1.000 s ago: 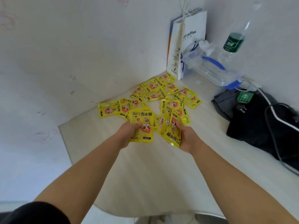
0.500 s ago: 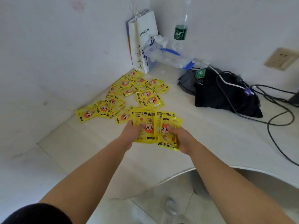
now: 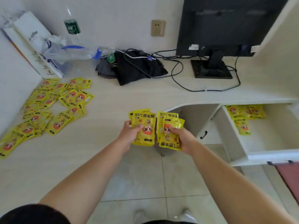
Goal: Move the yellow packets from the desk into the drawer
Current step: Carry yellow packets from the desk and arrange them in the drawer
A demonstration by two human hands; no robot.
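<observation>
Our left hand (image 3: pixel 129 133) and right hand (image 3: pixel 186 140) each clutch glossy yellow packets (image 3: pixel 144 126); the open white drawer (image 3: pixel 275 141) lies right, nearer our right.

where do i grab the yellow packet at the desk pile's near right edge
Likely pinch the yellow foil packet by its near short edge, coming from the right across the bare pale desk: it lies flat, and neighbours crowd its left.

You held both bare arms out in front, side by side. Your left grip (image 3: pixel 129 133) curled round the left stack (image 3: pixel 145 120), thumb on top. Your right grip (image 3: pixel 186 139) held the right stack (image 3: pixel 168 140) the same way.
</observation>
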